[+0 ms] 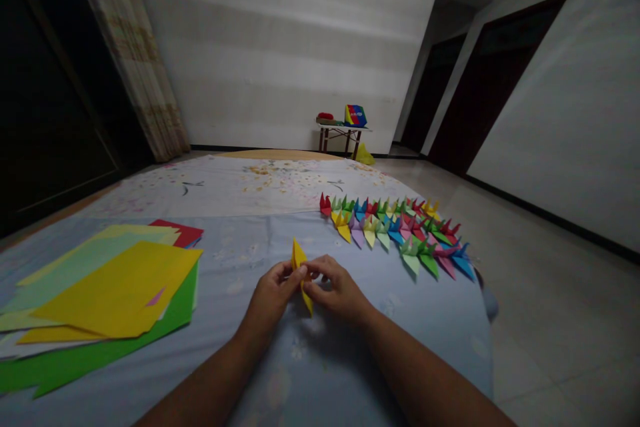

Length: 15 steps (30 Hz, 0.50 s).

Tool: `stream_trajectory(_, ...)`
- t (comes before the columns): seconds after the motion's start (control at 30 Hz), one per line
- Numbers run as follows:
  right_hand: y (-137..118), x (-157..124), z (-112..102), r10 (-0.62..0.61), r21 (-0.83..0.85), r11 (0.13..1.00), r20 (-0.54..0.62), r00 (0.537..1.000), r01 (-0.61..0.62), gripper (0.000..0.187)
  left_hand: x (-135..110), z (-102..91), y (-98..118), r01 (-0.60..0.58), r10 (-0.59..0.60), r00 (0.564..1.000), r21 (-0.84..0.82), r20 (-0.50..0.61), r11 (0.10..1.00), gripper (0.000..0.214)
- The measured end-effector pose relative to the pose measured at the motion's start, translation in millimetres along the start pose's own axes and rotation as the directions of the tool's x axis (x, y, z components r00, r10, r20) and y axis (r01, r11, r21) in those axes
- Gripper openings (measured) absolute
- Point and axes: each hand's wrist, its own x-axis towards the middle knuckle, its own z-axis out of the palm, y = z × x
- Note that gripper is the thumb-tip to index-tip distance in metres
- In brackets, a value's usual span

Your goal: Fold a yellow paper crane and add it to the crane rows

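My left hand (270, 293) and my right hand (337, 290) meet over a pale blue sheet (240, 260) and pinch a folded yellow paper piece (300, 260) between them. The piece stands nearly upright, one pointed tip above the fingers and another below. Both hands are closed on it with thumbs and fingertips. Beyond them lie rows of finished folded paper figures (400, 227) in red, green, blue, yellow, purple and pink.
A loose stack of coloured square papers (110, 287), yellow on top with green and red beneath, lies at the left. The sheet's edge drops to a tiled floor (550, 293) at the right. A small table (343, 133) stands by the far wall.
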Motion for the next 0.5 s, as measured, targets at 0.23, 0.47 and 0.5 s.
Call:
stream_trajectory(0.23,13,0,-12,-0.160,-0.132,0.977,0.066,0.985,0.168,0.051,1,-6.2,4,0.131,-0.136,0.991,-0.161,-0.019,0.978,0.025)
stream_trajectory(0.47,13,1,-17,-0.244,-0.257,0.930,0.100,0.965,0.262,0.033,1,-8.6,1,0.180,-0.179,0.984,-0.169,0.022,0.969,0.028)
stream_trajectory(0.5,14,1,-17,-0.254,-0.272,0.923,0.102,0.962,0.272,0.030,1,-8.8,1,0.184,-0.181,0.983,-0.169,0.030,0.968,0.028)
